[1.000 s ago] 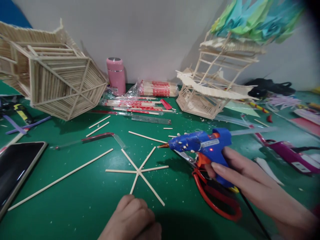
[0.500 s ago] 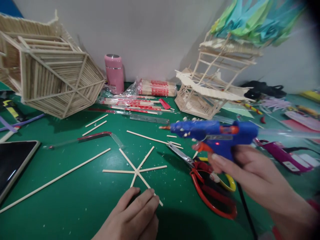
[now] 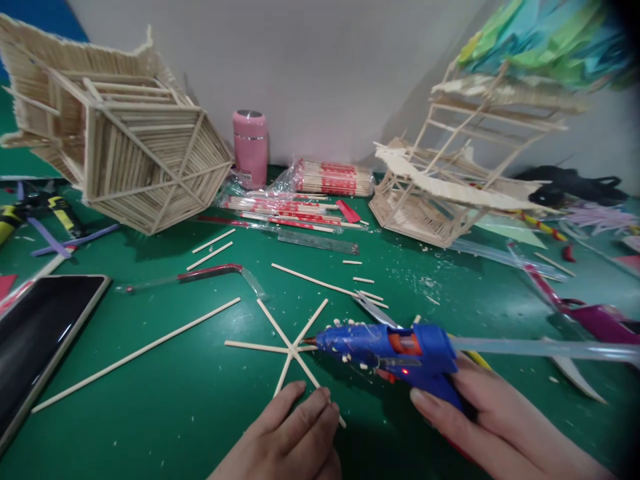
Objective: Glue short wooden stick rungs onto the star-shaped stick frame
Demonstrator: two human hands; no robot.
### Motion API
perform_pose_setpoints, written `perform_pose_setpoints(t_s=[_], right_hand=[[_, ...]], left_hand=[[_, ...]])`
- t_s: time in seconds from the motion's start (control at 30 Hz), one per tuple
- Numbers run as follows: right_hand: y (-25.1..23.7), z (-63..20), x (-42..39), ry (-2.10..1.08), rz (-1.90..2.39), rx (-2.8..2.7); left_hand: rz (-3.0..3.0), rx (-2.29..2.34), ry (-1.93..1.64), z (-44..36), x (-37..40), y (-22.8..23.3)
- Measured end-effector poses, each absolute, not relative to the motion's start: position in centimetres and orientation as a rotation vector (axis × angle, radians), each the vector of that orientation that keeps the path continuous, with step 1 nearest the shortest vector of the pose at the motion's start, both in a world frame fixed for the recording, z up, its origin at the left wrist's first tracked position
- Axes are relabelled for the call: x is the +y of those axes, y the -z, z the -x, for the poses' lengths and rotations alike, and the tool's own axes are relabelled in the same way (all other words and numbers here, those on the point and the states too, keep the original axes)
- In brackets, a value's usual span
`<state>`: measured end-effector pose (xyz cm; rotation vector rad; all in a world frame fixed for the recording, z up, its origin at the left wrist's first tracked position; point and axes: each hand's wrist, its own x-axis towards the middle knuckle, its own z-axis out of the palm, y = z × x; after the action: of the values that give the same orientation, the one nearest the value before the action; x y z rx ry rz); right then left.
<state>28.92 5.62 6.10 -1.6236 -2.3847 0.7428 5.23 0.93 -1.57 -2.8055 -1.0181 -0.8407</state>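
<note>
My right hand [image 3: 480, 407] is wrapped round the handle of a blue hot glue gun [image 3: 385, 347], whose small red light is lit. A clear glue stick [image 3: 540, 348] runs out of its back. The nozzle points left, right by the centre of a six-armed star of thin wooden sticks [image 3: 270, 347], lying flat on the table; whether it touches cannot be made out. My left hand [image 3: 295, 433] presses its curled fingers on the star's lower arms, partly covering them. Behind the glue gun, scissors [image 3: 377, 310] are mostly hidden, with the blades showing.
Loose sticks [image 3: 140, 353] lie about the green table. A phone [image 3: 50, 340] is at left. Stick-built models stand at the back left [image 3: 150, 167] and right [image 3: 425, 200]. Between them are a pink flask [image 3: 251, 150] and packaged sticks [image 3: 333, 179]. Pliers [image 3: 65, 210] lie far left.
My right hand has brought the glue gun down and left, its nozzle now at the star's centre. My left hand stays on the star. The view has shifted a little.
</note>
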Motion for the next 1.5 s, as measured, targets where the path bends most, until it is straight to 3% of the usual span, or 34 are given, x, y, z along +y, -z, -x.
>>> perform_pose_setpoints(t_s=[0.47,0.6,0.8,0.87,0.97,1.27,1.5], right_hand=[[-5.2,-28.3,5.2,-0.664,1.612,-2.504],[-5.2,-28.1,5.2,-0.711,1.594,-2.498],[-5.6,-28.0,5.1,-0.692,1.652,-2.514],[-5.6,-28.0,5.0,-0.667,1.657,-2.525],[-5.4,-28.1,5.0,-0.654,1.612,-2.559],[-5.2,-28.4,5.2,-0.668,1.564,-2.591],[-5.2,-28.4,4.9,-0.694,1.596,-2.575]], left_hand=[[2.759,-1.07,0.88,-5.4,1.2,1.1],[2.522,-1.152,1.202,-6.4,1.1,2.9],[2.492,-1.247,1.362,-7.0,0.7,4.3],[2.571,-1.225,1.301,-6.4,0.7,3.5],[2.871,-1.239,0.914,-5.3,0.7,2.0],[2.776,-1.178,1.011,-5.2,1.0,1.5],[2.855,-1.153,0.868,-4.7,1.1,0.6]])
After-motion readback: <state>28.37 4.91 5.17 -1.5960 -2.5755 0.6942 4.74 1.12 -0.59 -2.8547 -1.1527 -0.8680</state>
